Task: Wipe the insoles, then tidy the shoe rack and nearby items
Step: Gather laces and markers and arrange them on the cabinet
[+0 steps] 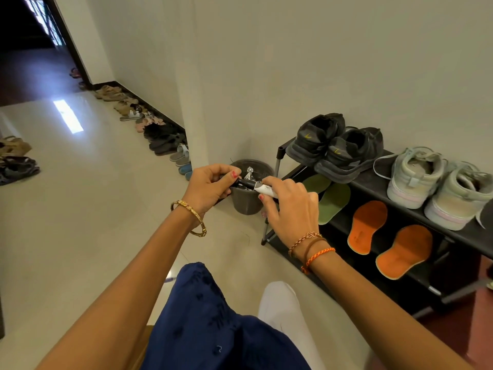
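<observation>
Shoe rack (pixel 378 188): black, two tiers, against the wall; its left end stands just beside the bin.
Top tier: a pair of black sneakers (pixel 333 145) at the left end, a pair of pale sneakers (pixel 437 182) toward the right end.
Lower tier: two green insoles (pixel 333 201) at the left end, two orange insoles (pixel 386 236) to their right, all lying flat and apart from the shoes.
Insole handling: they look thin, light and bendy; I would judge a pinch at the heel edge or a flat palm underneath suits them, since they would flop if held by the toe.
Bin (pixel 248 193): dark, round, on the floor in the wall corner; it holds crumpled silvery wrapping, the rest hidden by the hands.
Tube (pixel 262 188): small, white body with a black end, held level over the bin's rim; likely light and smooth, easy to slip.
Left hand (pixel 210 185): fingers curled, pinching the tube's black end.
Right hand (pixel 290 206): fingers wrapped round the tube's white body.
</observation>
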